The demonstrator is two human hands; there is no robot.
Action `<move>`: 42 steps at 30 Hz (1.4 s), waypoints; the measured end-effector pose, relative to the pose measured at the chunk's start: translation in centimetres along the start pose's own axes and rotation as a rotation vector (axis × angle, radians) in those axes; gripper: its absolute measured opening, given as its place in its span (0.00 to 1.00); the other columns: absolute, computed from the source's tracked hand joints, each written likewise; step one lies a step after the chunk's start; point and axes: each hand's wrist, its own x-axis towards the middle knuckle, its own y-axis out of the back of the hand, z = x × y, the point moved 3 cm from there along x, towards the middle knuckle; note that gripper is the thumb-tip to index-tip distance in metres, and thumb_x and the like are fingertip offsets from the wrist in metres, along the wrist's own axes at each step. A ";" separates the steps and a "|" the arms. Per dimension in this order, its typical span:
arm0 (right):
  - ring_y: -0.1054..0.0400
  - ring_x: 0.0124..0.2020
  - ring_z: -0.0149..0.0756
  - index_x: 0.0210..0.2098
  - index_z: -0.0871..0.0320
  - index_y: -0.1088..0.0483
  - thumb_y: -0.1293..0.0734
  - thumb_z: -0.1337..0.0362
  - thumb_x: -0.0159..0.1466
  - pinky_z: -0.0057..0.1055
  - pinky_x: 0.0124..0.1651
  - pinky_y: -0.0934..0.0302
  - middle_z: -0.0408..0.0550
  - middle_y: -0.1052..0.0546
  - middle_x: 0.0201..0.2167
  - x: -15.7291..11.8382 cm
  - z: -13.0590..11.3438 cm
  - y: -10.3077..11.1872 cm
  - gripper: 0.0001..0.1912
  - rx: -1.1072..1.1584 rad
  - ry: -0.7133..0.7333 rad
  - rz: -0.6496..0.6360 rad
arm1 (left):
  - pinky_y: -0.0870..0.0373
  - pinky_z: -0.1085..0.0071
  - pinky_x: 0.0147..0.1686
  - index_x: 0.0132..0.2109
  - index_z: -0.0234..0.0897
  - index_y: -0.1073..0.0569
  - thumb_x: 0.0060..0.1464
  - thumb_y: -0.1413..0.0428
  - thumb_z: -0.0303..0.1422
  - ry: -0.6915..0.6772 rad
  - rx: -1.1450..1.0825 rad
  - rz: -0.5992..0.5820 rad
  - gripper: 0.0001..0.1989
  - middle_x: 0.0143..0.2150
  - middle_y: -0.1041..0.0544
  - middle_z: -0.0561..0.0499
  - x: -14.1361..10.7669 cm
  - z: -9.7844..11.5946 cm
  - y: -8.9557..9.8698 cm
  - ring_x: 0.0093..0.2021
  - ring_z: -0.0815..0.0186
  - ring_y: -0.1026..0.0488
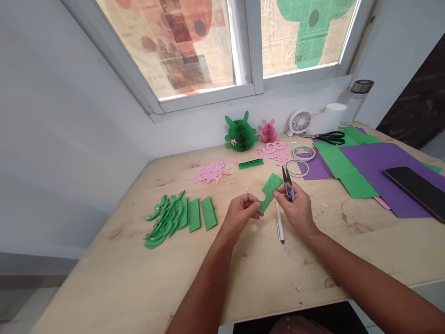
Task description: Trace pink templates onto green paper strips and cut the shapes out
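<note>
Between my two hands is a green paper piece (270, 189) with drawn curved lines and a rounded notch cut in its edge. My left hand (244, 211) pinches its lower left end. With thumb and finger my right hand (295, 206) grips its right edge, while small thread snips (289, 184) with dark blades and blue-grey handles sit in the same hand, blades pointing up. Beneath the hands a white pen (280, 225) lies on the table. To the left are uncut green paper rectangles (209, 213) and a heap of curved green cutouts (167, 220).
Pink paper cutouts (210, 172) lie further back on the wooden table (132, 278). Behind stand a green honeycomb paper figure (241, 133), a pink one (269, 131) and a small fan (299, 122). Tape rolls (297, 168), black scissors (330, 137), purple sheets (392, 171) and a phone (415, 188) are at right.
</note>
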 end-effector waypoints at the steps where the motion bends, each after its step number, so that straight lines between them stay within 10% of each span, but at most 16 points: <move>1: 0.45 0.23 0.29 0.27 0.56 0.37 0.33 0.59 0.55 0.27 0.27 0.47 0.39 0.36 0.22 0.0 0.0 0.0 0.09 -0.004 -0.003 -0.002 | 0.32 0.73 0.27 0.28 0.35 0.30 0.41 0.38 0.36 -0.008 -0.008 0.010 0.11 0.22 0.28 0.54 0.0 0.0 0.0 0.24 0.68 0.27; 22: 0.57 0.14 0.18 0.41 0.60 0.30 0.29 0.49 0.51 0.23 0.15 0.62 0.45 0.25 0.28 1.3 0.7 0.6 0.25 0.380 -0.198 0.114 | 0.31 0.70 0.31 0.31 0.34 0.26 0.42 0.36 0.34 -0.157 -0.043 -0.010 0.10 0.26 0.24 0.52 0.2 0.9 1.5 0.27 0.67 0.27; 33: 0.62 0.14 0.20 0.30 0.60 0.31 0.27 0.50 0.49 0.23 0.16 0.65 0.30 0.49 0.13 1.3 1.0 0.2 0.20 0.536 -0.278 -0.012 | 0.32 0.71 0.29 0.30 0.34 0.27 0.41 0.36 0.36 -0.133 -0.034 -0.004 0.11 0.24 0.25 0.51 0.1 1.1 1.5 0.25 0.67 0.27; 42: 0.52 0.19 0.23 0.30 0.60 0.29 0.27 0.57 0.49 0.25 0.20 0.57 0.36 0.39 0.20 0.7 0.4 0.8 0.15 0.288 -0.149 0.088 | 0.35 0.74 0.23 0.30 0.33 0.28 0.40 0.36 0.38 -0.054 -0.046 0.055 0.13 0.22 0.26 0.52 1.0 -0.1 1.7 0.22 0.68 0.28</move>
